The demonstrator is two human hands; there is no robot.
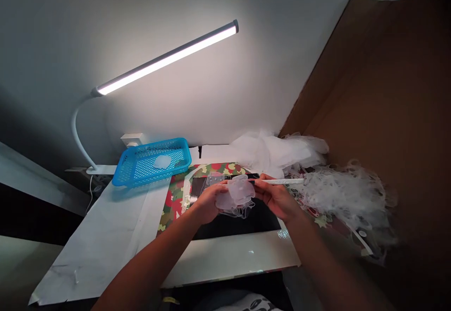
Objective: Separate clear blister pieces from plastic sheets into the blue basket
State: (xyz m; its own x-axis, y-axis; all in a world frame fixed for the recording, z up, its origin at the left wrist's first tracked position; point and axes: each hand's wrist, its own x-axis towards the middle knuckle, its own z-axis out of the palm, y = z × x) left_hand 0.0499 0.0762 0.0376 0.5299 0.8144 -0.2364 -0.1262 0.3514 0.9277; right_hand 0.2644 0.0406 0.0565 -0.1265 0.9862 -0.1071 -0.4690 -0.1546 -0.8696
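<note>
My left hand grips a sheer white fabric piece with rounded edges, over the middle of the work surface. Thin stringy strips dangle beneath it. In my right hand is a slim pen-like tool with a white handle, pinched between thumb and fingers. The handle points out to the right, and its working end is at the right edge of the fabric piece. Whether that end touches the fabric, I cannot tell. A black panel lies under both hands.
A blue perforated basket at the back left holds one white piece. White sheer fabric is heaped at the back right, with a pile of stringy scraps nearer. A lit bar lamp hangs above; a cardboard panel stands at right.
</note>
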